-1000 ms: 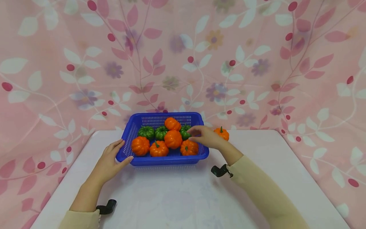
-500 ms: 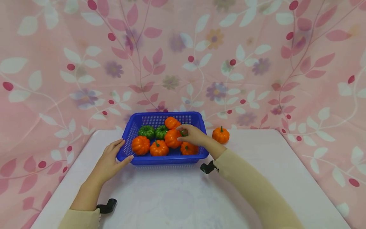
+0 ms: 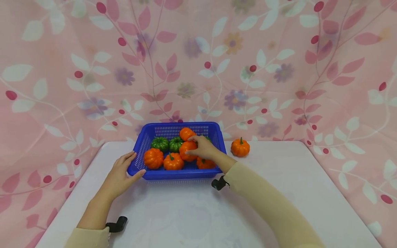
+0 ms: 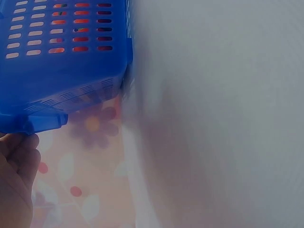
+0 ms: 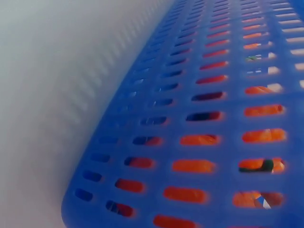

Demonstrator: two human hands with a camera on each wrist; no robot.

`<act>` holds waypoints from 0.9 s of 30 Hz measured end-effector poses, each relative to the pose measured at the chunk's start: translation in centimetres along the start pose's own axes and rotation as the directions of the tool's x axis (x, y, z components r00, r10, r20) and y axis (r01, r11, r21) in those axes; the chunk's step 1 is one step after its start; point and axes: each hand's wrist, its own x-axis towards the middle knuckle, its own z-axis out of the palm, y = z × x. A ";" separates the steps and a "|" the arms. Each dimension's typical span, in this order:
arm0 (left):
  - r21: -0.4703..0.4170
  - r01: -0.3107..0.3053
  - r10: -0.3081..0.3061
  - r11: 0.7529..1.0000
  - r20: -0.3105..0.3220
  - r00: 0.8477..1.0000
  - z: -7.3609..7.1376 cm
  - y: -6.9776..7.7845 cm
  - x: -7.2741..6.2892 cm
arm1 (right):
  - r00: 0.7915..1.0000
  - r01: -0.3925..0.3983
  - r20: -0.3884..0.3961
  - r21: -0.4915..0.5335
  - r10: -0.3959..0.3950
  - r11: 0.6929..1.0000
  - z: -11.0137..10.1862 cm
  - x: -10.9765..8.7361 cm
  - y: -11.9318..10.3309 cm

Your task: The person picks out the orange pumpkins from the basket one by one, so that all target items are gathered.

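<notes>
A blue plastic basket point(image 3: 180, 175) holds several small orange and green pumpkins. In the head view my left hand point(image 3: 118, 177) holds its left end, thumb at the front corner and fingers along the side rim; the left wrist view shows the fingertips point(image 4: 31, 142) against the rim. Inside the basket, my right hand point(image 3: 205, 148) has its thumb and fingers around an orange pumpkin point(image 3: 185, 155) near the middle. That hand partly hides a green pumpkin behind it and an orange pumpkin point(image 3: 204, 164) below. In the right wrist view, orange shows through the slotted basket wall point(image 5: 156, 104).
One orange pumpkin point(image 3: 240, 148) sits on the white-covered table point(image 3: 279, 179), right of the basket. Two green pumpkins point(image 3: 160, 144) and more orange pumpkins point(image 3: 153, 158) lie in the basket's left half. A pink floral cloth point(image 3: 198, 79) hangs behind the table.
My right hand has moved left from over the basket's right side to the middle orange pumpkin. The pumpkin outside the basket is now fully uncovered. My left hand stays on the rim.
</notes>
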 end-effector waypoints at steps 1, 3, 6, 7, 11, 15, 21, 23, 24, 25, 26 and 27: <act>-0.001 0.000 0.000 1.000 -0.001 1.000 0.0 0.0 0.0 | 1.000 -0.006 -0.007 0.001 0.006 1.000 0.1 0.0 -0.1; -0.001 -0.002 0.002 1.000 -0.003 1.000 0.0 0.1 0.0 | 1.000 -0.019 -0.020 -0.003 0.019 1.000 0.3 0.0 -0.2; -0.002 -0.006 0.006 1.000 -0.007 1.000 0.0 0.1 0.0 | 0.999 -0.040 -0.034 -0.016 0.040 0.999 0.6 0.0 -0.4; -0.002 -0.006 0.006 1.000 -0.008 1.000 0.0 0.1 0.0 | 0.998 -0.047 -0.037 -0.016 0.046 0.999 0.6 0.0 -0.5; -0.005 -0.003 0.003 1.000 -0.006 1.000 0.0 0.1 0.0 | 0.997 -0.067 -0.048 -0.015 0.066 0.998 0.7 -0.1 -0.4; -0.004 0.004 -0.004 1.000 -0.001 1.000 0.0 0.0 -0.1 | 0.995 -0.083 -0.060 0.014 0.083 0.996 0.3 -0.4 -0.4; -0.005 0.005 -0.005 1.000 0.004 1.000 -0.1 0.0 -0.1 | 0.995 -0.077 -0.061 0.059 0.081 0.995 -1.2 -1.3 -0.6; -0.008 0.004 -0.004 1.000 0.003 1.000 0.0 0.0 -0.1 | 0.995 -0.070 -0.062 0.068 0.075 0.995 -1.9 -1.7 -0.8; -0.008 0.004 -0.004 1.000 0.003 1.000 0.0 0.0 -0.1 | 0.996 -0.061 -0.063 0.076 0.066 0.995 -2.3 -2.0 -0.9; -0.010 0.003 -0.003 1.000 0.003 1.000 0.0 0.0 -0.1 | 0.996 -0.054 -0.065 0.084 0.060 0.995 -2.7 -2.3 -1.0; -0.010 0.002 -0.002 1.000 0.002 1.000 0.0 0.0 0.0 | 0.996 -0.050 -0.067 0.103 0.058 0.993 -3.2 -2.6 -1.0; -0.010 0.002 -0.002 1.000 0.002 1.000 0.0 0.0 0.0 | 0.996 -0.045 -0.071 0.115 0.054 0.992 -3.7 -2.9 -1.1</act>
